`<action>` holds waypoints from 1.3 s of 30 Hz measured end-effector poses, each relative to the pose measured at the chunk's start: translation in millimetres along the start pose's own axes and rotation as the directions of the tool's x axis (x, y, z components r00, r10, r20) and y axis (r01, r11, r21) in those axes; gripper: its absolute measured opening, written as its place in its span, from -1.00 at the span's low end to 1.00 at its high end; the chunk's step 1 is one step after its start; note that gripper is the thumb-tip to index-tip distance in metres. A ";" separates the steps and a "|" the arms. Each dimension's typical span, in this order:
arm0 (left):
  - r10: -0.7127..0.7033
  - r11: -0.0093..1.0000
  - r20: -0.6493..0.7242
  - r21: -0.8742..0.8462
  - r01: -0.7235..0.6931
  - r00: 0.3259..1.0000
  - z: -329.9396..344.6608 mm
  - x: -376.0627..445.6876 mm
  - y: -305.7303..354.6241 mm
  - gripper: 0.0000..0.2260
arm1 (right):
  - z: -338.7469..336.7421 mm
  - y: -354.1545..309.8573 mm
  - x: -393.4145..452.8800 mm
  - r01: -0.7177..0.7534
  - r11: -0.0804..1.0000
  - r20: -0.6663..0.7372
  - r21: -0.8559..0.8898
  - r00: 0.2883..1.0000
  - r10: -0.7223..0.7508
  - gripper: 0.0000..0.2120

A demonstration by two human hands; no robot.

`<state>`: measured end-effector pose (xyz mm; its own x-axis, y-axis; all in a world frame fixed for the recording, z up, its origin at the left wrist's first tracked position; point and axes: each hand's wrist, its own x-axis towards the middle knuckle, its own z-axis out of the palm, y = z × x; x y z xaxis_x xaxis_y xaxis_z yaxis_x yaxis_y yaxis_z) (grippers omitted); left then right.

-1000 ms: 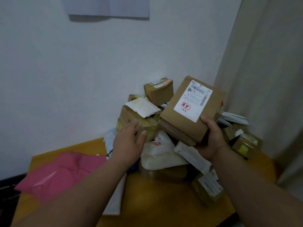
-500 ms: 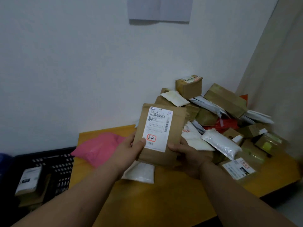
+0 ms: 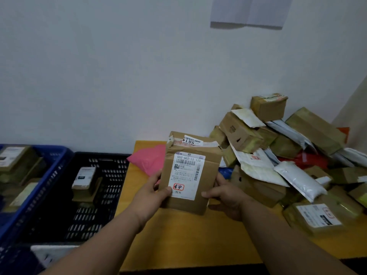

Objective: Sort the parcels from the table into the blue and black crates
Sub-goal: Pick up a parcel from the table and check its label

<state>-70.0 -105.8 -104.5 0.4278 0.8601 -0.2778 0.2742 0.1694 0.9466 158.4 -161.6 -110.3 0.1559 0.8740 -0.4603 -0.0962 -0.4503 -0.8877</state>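
A flat brown cardboard parcel with a white barcode label (image 3: 189, 173) is held upright above the yellow tabletop (image 3: 190, 235), just below the centre of the view, label side toward the camera. The left hand (image 3: 153, 192) grips its lower left edge, thumb laid across the front beside the red stamp and the other fingers curled out of sight behind. The right hand (image 3: 224, 195) grips the lower right edge, thumb pressing the front face and the remaining fingers wrapped behind the parcel.

At about 3 o'clock from the held parcel a heap of brown cardboard boxes and white padded mailers (image 3: 282, 147) is piled on the table against the white wall. A pink plastic mailer bag (image 3: 149, 158) lies flat at 10 o'clock, partly hidden by the parcel.

At 9 o'clock, just beside the table's left edge, stands the black slotted plastic crate (image 3: 103, 191), with a small brown labelled box (image 3: 85, 179) inside it. Farther toward 9 o'clock, touching it, is the blue plastic crate (image 3: 57, 161), holding several brown boxes.
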 end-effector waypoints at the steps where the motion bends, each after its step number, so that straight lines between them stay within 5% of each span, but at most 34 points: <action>1: -0.003 1.000 -0.008 -0.006 0.003 1.000 -8.6 -5.6 -3.6 -0.56 | 9.2 -0.3 0.7 0.006 1.000 0.019 -0.015 1.000 -0.006 -0.15; 15: -0.094 0.993 -0.293 0.040 0.110 0.951 -231.1 -59.9 -57.0 -0.62 | 256.8 -7.4 38.6 -0.017 0.984 0.127 -0.175 0.991 0.040 -0.23; 20: -0.239 0.953 -0.404 0.079 0.294 0.883 -327.1 -72.8 -97.5 -0.55 | 361.5 9.8 61.0 -0.113 0.950 0.202 -0.292 0.963 0.177 -0.56; 26: -0.350 0.927 -0.401 -0.019 0.374 0.847 -390.3 -71.0 -129.1 -0.59 | 423.1 -0.2 94.8 -0.195 0.844 0.242 -0.499 0.904 0.352 -0.71; 39: -0.488 0.862 -0.507 -0.154 0.483 0.711 -510.4 -30.1 -170.7 -0.68 | 552.1 -16.5 219.1 -0.123 0.763 0.391 -0.635 0.801 0.454 -0.73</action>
<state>-569.3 85.0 -174.4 -0.2661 0.7722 -0.5769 0.3102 0.6353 0.7072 -348.6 138.1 -188.8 -0.3033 0.5666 -0.7662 0.5316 -0.5667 -0.6295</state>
